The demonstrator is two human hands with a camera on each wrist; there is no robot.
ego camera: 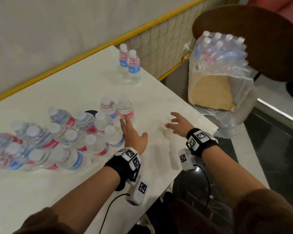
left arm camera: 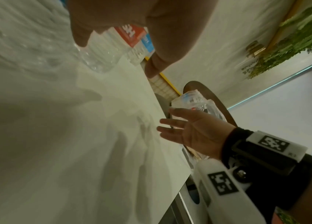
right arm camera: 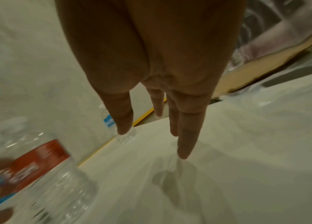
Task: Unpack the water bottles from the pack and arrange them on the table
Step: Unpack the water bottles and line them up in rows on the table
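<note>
Big cluster of water bottles (ego camera: 61, 141) on the left half of the white table (ego camera: 74, 88), all standing upright, caps up, long axes vertical, packed shoulder to shoulder with red and blue labels mixed. At the cluster's right edge there's a red-label bottle (ego camera: 125, 109) standing upright next to a blue-label one (ego camera: 108, 107). 2 more bottles (ego camera: 129, 65) stand upright near the far corner of the table, well apart from the rest. The pack (ego camera: 220, 48) sits off the table's right edge on a chair (ego camera: 260, 39), plastic wrap torn open below, and I can see several caps pointing up at its top, so those are upright too.

My left hand (ego camera: 134, 135) is flat out over the table with fingers straight, fingertips right at the red-label bottle; I can't tell if they actually touch it, and it isn't gripping anything. My right hand (ego camera: 178, 124) hovers over bare tabletop near the right edge, fingers spread and loose, palm down, holding nothing. Both forearms reach forward from the near edge, wrist bands on each.
</note>
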